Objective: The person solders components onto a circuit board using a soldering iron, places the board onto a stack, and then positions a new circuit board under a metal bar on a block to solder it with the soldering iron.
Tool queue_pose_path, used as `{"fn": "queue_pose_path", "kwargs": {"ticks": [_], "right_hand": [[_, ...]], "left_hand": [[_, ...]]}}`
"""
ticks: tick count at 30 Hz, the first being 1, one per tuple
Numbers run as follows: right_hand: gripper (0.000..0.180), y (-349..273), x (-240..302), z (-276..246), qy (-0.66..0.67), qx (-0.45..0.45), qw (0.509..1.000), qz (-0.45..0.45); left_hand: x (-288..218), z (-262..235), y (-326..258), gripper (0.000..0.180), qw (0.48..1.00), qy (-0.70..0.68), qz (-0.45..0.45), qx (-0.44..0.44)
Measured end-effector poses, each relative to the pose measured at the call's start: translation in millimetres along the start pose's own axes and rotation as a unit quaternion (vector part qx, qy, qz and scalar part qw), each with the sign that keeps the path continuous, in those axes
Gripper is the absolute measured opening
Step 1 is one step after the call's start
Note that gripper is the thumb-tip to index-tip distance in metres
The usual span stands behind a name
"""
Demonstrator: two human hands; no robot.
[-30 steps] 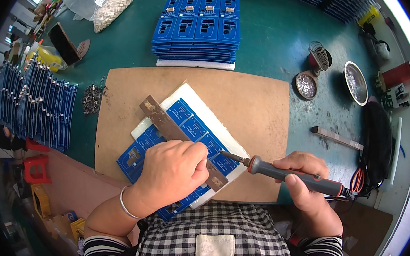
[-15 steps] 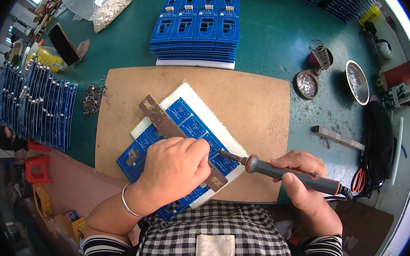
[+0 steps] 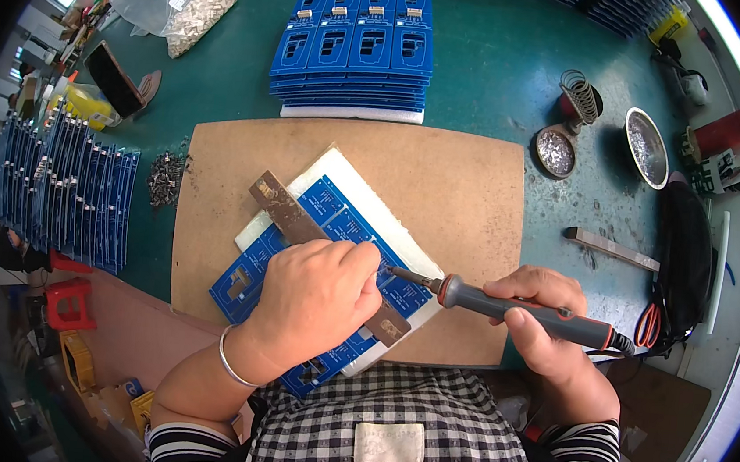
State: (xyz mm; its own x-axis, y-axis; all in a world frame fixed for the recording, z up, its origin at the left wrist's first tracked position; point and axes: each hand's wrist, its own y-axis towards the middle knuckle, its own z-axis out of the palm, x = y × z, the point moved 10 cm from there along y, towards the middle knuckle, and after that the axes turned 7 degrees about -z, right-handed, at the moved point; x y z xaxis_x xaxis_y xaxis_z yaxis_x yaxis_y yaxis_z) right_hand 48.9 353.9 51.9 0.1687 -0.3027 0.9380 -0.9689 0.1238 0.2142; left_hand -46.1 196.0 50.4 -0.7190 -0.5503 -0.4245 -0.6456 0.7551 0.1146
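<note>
Little had moved since 1 s earlier. Left hand [image 3: 315, 301] pressed a metal bar [image 3: 300, 225] across the blue circuit panel [image 3: 335, 228] on the brown board [image 3: 470, 196]; right hand [image 3: 547, 321] gripped the soldering iron [image 3: 521, 310], tip at the fingers. Risk: a slip could burn them.

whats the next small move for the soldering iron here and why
Probably a short nudge of the soldering iron tip to the next joint along the blue circuit board. The right hand holds its tip at the board right beside the left hand, which presses on the metal strip laid across the board.
</note>
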Motion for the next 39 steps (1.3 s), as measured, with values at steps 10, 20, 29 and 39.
{"fn": "queue_pose_path", "kwargs": {"ticks": [10, 20, 29, 39], "right_hand": [[0.03, -17, 3, -16, 0.006, -0.032, 0.999, -0.008], [0.027, -40, 2, -28, 0.025, -0.078, 0.997, -0.015], [0.026, -38, 2, -23, 0.005, -0.047, 0.999, -0.018], [0.026, -36, 2, -22, 0.0, -0.043, 0.999, -0.032]], "left_hand": [[9, -9, -16, 0.014, 0.986, -0.162, -0.049, -0.01], [-25, -1, -17, 0.016, 0.998, -0.056, 0.033, -0.024], [-27, 7, -18, 0.016, 0.998, -0.059, 0.018, 0.005], [-30, 10, -16, 0.018, 0.998, -0.047, 0.031, 0.007]]}}
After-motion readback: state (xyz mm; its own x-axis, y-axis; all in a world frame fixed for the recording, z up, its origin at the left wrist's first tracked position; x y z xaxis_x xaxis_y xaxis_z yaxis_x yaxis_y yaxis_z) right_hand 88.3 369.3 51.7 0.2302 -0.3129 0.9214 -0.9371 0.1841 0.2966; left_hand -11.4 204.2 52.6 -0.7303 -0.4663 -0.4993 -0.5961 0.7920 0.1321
